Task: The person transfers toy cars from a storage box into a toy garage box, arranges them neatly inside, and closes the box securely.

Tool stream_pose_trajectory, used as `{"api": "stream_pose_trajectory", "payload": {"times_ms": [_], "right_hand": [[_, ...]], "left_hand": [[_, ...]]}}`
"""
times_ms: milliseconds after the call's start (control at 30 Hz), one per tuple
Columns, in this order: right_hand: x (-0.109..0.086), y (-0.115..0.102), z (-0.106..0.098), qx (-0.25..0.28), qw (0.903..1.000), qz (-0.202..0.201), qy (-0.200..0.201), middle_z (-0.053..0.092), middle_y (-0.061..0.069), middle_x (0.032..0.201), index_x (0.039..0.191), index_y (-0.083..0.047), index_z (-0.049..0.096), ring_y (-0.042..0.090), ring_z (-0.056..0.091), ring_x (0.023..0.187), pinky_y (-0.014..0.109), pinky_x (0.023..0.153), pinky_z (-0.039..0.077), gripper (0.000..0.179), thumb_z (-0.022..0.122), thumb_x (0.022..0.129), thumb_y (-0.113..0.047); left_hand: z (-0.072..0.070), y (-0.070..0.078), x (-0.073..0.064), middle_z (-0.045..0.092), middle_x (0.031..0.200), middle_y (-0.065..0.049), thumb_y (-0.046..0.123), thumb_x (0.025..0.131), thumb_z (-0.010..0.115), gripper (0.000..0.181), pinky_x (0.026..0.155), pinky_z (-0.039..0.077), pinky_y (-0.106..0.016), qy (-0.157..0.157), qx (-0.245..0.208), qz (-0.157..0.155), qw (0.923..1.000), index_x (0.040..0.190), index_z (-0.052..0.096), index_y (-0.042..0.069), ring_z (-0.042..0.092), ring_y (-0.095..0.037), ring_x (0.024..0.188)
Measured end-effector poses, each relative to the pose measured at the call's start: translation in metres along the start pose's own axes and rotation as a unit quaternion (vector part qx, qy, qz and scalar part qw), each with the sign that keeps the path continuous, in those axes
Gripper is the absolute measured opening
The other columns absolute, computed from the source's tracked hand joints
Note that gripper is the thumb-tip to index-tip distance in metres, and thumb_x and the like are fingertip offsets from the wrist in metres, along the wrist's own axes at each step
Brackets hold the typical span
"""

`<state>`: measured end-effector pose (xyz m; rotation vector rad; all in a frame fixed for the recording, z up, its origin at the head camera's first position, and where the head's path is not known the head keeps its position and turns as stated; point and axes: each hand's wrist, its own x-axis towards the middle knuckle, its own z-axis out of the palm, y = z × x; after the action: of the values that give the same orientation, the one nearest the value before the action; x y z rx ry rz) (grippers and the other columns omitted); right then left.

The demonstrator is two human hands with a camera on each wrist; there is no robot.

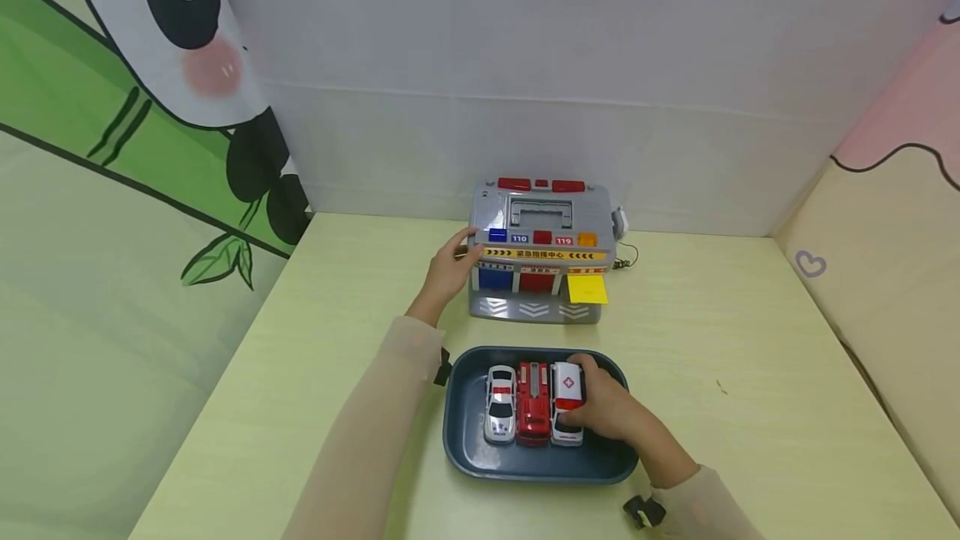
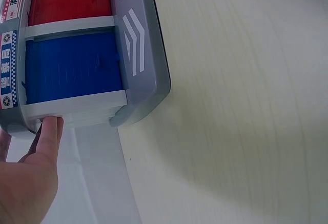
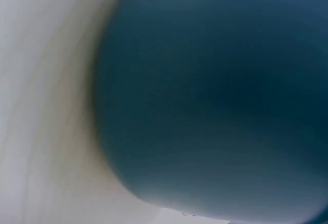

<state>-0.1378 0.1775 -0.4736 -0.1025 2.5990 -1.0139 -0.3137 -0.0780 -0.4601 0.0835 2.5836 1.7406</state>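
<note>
My left hand (image 1: 447, 273) touches the left side of a grey toy garage (image 1: 536, 311). In the left wrist view its fingers (image 2: 48, 139) reach against the garage's side wall, beside the blue door (image 2: 74, 67). A yellow door (image 1: 587, 288) on the garage's right juts outward, while the blue and red doors are down. My right hand (image 1: 607, 407) grips a white and red toy ambulance (image 1: 567, 382) in the dark blue tray (image 1: 540, 473). Left of the ambulance lie a red toy fire truck (image 1: 533, 407) and a white toy police car (image 1: 499, 419), side by side.
The tray stands on a pale wooden table (image 1: 750, 373), in front of the garage. A small grey handset (image 1: 619, 223) with a coiled cord hangs on the garage's right side. A white cloth (image 1: 555, 40) rises behind, with printed side walls. The tray's wall (image 3: 205, 106) fills most of the right wrist view.
</note>
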Motion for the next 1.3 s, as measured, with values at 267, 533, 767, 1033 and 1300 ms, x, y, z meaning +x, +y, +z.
{"api": "stream_pose_trajectory", "payload": {"times_ms": [267,533,767,1033,1300], "right_hand": [[-0.002,-0.002,0.0,0.013,0.9999,0.005,0.004,0.059,0.013,0.106,0.14,-0.005,0.036,0.026,0.058,0.09,0.047,0.082,0.054,0.086,0.088,0.072,-0.013],[-0.006,-0.007,-0.007,0.023,0.9997,0.008,0.007,0.059,0.013,0.109,0.144,-0.012,0.036,0.026,0.057,0.092,0.049,0.083,0.054,0.086,0.086,0.075,-0.017],[-0.009,-0.008,-0.02,0.067,0.9977,-0.006,0.002,0.057,0.011,0.105,0.144,-0.017,0.038,0.025,0.057,0.089,0.042,0.076,0.057,0.083,0.085,0.076,-0.014],[-0.015,-0.005,-0.038,0.104,0.9943,-0.016,-0.014,0.056,0.014,0.11,0.146,-0.02,0.039,0.026,0.058,0.092,0.042,0.079,0.056,0.083,0.084,0.077,-0.012],[-0.023,0.004,-0.062,0.162,0.9857,-0.027,-0.04,0.052,0.022,0.119,0.151,-0.013,0.029,0.03,0.058,0.097,0.045,0.081,0.055,0.085,0.079,0.083,-0.013]], "left_hand": [[-0.002,0.001,0.001,0.052,0.137,-0.018,0.04,0.1,0.055,0.05,0.098,0.046,-0.047,0.001,-0.002,0.002,1.0,0.147,0.044,0.026,0.051,-0.033,0.124],[-0.005,0.004,0.001,0.052,0.137,-0.018,0.04,0.1,0.055,0.05,0.098,0.046,-0.048,0.003,-0.004,0.008,1.0,0.147,0.045,0.025,0.051,-0.034,0.124],[-0.007,0.005,0.002,0.052,0.138,-0.017,0.041,0.1,0.055,0.05,0.097,0.046,-0.048,0.006,0.0,0.001,1.0,0.147,0.044,0.027,0.05,-0.033,0.124],[-0.006,0.003,0.003,0.05,0.139,-0.017,0.043,0.099,0.055,0.052,0.098,0.045,-0.048,0.0,0.001,-0.004,1.0,0.148,0.043,0.027,0.049,-0.033,0.125],[-0.001,0.001,-0.002,0.05,0.14,-0.017,0.043,0.099,0.055,0.052,0.098,0.046,-0.048,-0.006,0.004,-0.008,0.9999,0.147,0.043,0.028,0.05,-0.033,0.125]]}}
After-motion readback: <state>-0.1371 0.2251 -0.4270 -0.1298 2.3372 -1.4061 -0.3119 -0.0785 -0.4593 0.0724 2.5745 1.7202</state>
